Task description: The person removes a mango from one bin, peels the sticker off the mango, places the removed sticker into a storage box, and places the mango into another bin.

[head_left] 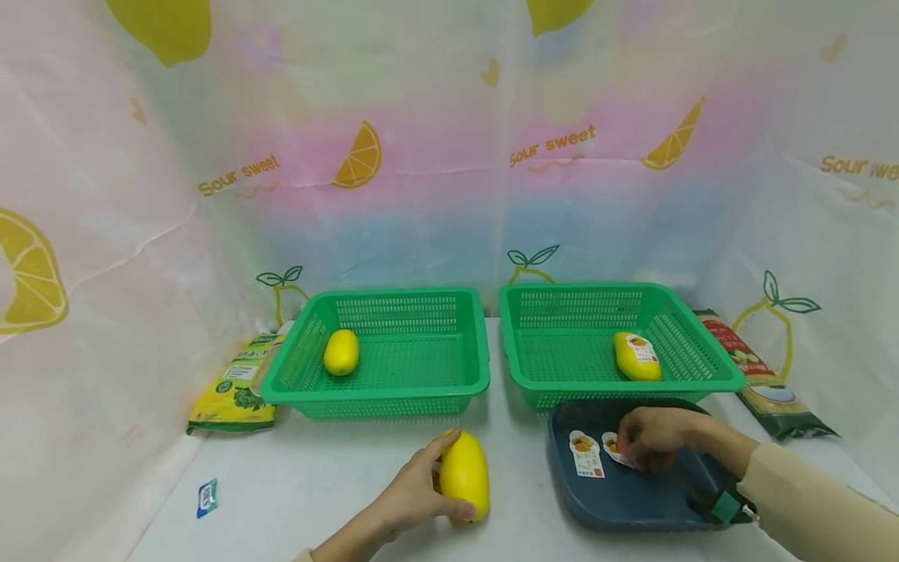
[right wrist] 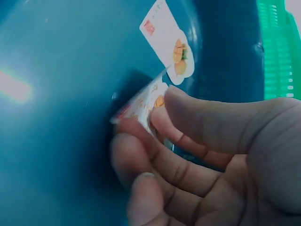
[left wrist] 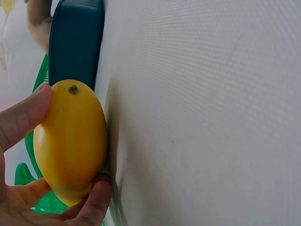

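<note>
My left hand (head_left: pixel 414 493) grips a plain yellow mango (head_left: pixel 467 478) at the front middle of the white table, thumb on one side and fingers on the other. Its stem end shows in the left wrist view, the mango (left wrist: pixel 70 136) close against the tabletop. Over the dark blue basin (head_left: pixel 604 499) is my right hand (head_left: pixel 656 435), pinching a mango-picture sticker (right wrist: pixel 146 104) between thumb and fingers. That sticker stands tilted up from the basin's floor; the fingers hide part of it. A second sticker (head_left: pixel 587 454) lies flat beside it.
Behind stand two green baskets: the left one (head_left: pixel 382 407) holds an unlabelled mango (head_left: pixel 341 353), the right one (head_left: pixel 625 387) a mango (head_left: pixel 632 367) bearing a sticker. A yellow packet (head_left: pixel 235 390), a red-and-green packet (head_left: pixel 765 382) and a small sachet (head_left: pixel 207 498) lie around them.
</note>
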{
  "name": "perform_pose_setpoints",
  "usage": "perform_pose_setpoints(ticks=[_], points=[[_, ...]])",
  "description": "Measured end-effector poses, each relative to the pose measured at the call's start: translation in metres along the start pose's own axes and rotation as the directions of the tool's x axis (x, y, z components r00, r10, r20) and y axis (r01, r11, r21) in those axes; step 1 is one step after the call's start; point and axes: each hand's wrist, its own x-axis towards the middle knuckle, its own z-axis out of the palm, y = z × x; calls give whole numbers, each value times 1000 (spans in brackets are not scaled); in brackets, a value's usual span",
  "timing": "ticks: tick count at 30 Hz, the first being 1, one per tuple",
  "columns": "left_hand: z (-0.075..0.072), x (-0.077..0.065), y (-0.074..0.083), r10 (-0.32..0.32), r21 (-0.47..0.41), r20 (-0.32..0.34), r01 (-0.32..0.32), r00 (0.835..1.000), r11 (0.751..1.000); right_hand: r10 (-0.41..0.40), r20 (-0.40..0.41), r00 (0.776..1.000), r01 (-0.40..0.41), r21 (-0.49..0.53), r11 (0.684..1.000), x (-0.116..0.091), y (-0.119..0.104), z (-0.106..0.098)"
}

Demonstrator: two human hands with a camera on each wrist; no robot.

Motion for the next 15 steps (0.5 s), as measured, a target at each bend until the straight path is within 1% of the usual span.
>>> perform_pose_setpoints(ticks=[2,5,8,10,12,15], points=[[0,0,0,-1,4,2,1,1000,1000,8,7,1000,-9,35,999,2,4,1],[0,0,0,2,10,3,-2,1000,1000,-15,30,999,11,120,993,5,12,0],[0,-1,1,9,10,3,-9,1000,1000,-52,74,996,34,233,972,6,17,-3],[0,0,0,10,7,3,-10,1000,1000,-71,101,992,39,288,957,6,18,-4],[0,0,0,10,4,3,-10,1000,1000,-76,118,990,35,319,947,6,17,-4],[0,0,0,6,3,1,-6,1000,1000,-70,131,989,23,335,942,6,15,-3]])
